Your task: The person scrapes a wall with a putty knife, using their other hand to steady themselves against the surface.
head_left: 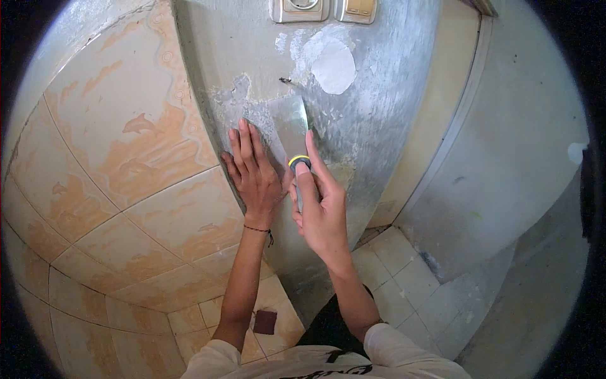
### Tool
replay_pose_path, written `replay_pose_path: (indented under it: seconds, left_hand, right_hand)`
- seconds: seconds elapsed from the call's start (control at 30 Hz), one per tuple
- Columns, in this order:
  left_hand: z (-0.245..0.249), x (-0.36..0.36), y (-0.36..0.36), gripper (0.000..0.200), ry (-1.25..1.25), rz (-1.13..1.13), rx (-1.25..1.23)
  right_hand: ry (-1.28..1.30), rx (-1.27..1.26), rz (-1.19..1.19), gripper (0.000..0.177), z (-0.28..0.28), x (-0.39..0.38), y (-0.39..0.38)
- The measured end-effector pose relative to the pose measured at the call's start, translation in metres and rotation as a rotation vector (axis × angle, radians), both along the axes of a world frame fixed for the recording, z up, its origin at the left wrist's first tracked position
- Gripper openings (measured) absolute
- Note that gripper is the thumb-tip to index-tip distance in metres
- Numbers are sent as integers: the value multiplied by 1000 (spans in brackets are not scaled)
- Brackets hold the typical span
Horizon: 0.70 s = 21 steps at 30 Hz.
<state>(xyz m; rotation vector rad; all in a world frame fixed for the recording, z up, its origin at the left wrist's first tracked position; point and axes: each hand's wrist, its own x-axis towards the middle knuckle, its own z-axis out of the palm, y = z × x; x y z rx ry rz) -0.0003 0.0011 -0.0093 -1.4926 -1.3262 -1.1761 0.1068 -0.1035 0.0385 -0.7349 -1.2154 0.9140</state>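
The right hand (325,215) grips the dark handle with a bright yellow ring (299,162) of a wide, flat metal scraper (290,120), fingers curled round it and thumb laid along the top. Its index finger reaches up beside the blade's right edge, probably to steady the blade and control its angle. The blade points up the wall, its broad face seemingly close to the surface, though whether the far edge touches cannot be told. The left hand (257,180) grasps nothing; its fingers are extended and rest on the wall just left of the scraper, likely as a brace for the leaning body. A thin dark cord bracelet (271,235) circles that wrist. Around the blade, the grey plastered wall (372,126) is mottled, with a rough, flaky pale area (240,95) at the upper left. Just above the blade is a small dark mark (285,80), and higher to the right a rounded white patch (333,65), beneath a cream-framed socket (302,7) and a cream switch (360,7). Farther out, orange-and-cream dolphin tiles (107,145) flank the left side, a smooth grey panel (480,177) stands right, and pale square floor tiles (404,284) lie below.
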Motion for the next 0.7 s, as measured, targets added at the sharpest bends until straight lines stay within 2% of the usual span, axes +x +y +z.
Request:
replay_pose_path:
  seconds: [0.7]
  left_hand:
    - [-1,0,1,84,-15,-3,-12]
  right_hand:
    - [-13,1,4,52,2,0,0]
